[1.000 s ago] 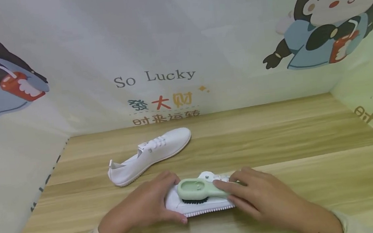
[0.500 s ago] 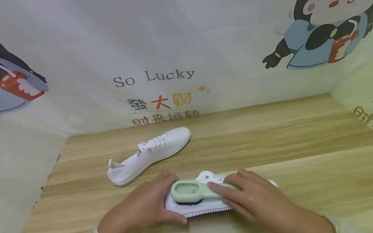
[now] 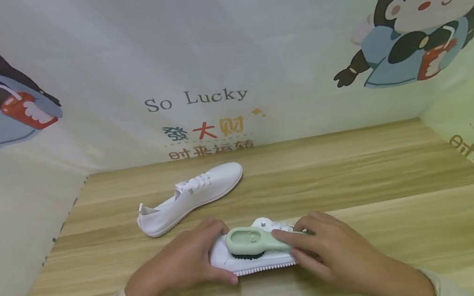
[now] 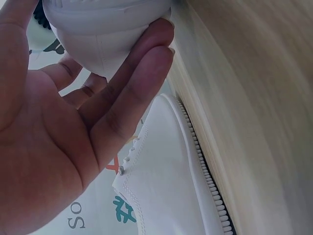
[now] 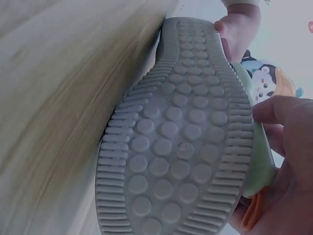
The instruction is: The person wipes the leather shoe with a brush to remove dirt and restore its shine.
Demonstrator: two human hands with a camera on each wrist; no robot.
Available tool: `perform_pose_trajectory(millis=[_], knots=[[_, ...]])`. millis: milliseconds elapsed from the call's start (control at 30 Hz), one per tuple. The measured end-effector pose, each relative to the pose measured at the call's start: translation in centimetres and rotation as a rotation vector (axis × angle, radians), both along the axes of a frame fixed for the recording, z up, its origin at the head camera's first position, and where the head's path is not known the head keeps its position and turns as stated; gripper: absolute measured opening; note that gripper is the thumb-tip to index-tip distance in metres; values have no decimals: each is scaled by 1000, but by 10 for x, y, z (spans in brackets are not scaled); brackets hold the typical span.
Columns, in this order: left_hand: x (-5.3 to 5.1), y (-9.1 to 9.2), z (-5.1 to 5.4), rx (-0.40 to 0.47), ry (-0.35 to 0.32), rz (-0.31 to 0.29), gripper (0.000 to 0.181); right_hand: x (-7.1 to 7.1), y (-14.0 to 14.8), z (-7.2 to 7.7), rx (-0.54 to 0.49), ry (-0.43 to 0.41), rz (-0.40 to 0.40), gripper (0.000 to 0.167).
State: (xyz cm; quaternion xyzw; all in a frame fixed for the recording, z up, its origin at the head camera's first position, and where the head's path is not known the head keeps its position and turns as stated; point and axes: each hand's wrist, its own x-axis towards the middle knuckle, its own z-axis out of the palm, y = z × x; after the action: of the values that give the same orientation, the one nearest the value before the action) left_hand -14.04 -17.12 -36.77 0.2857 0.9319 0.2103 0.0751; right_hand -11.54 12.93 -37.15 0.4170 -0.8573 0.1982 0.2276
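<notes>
White shoe (image 3: 260,263) on its side near six o'clock, green brush (image 3: 262,243) bristles-down on it, left hand (image 3: 187,258) gripping the shoe's heel at nine, right hand (image 3: 332,248) clasping the brush at three, second shoe (image 3: 200,193) at eleven, wooden table (image 3: 348,166) beneath

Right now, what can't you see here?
Toe of the held shoe: head view, behind the right grip; right wrist view, cut off by the bottom edge.
Its inside: head view, behind the brush and its own side.
Underside of the far shoe: head view, against the tabletop.
</notes>
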Motion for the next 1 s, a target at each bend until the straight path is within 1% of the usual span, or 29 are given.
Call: perform_pose_trajectory(millis=[67,167,433,600,700,800,900,1000], knots=[[0,0,-1,1,-7,-4,66,0,1,1,-11,-12,3,41],[0,0,0,-2,-11,-2,66,-1,4,2,-2,-36,8,40],[-1,0,0,-6,0,7,65,-4,14,14,94,-131,23,39],[-2,-1,0,-8,4,11,65,-5,21,21,158,-198,-52,37],[-1,-1,-1,-7,-5,15,65,-6,21,20,188,-254,-91,35],[1,-1,-2,-9,-19,13,66,-5,20,17,194,-300,-103,34],[2,-1,-3,-7,-14,17,67,-4,20,14,192,-299,-129,33],[2,-1,-4,-4,-2,18,66,-5,21,13,190,-271,-156,34]])
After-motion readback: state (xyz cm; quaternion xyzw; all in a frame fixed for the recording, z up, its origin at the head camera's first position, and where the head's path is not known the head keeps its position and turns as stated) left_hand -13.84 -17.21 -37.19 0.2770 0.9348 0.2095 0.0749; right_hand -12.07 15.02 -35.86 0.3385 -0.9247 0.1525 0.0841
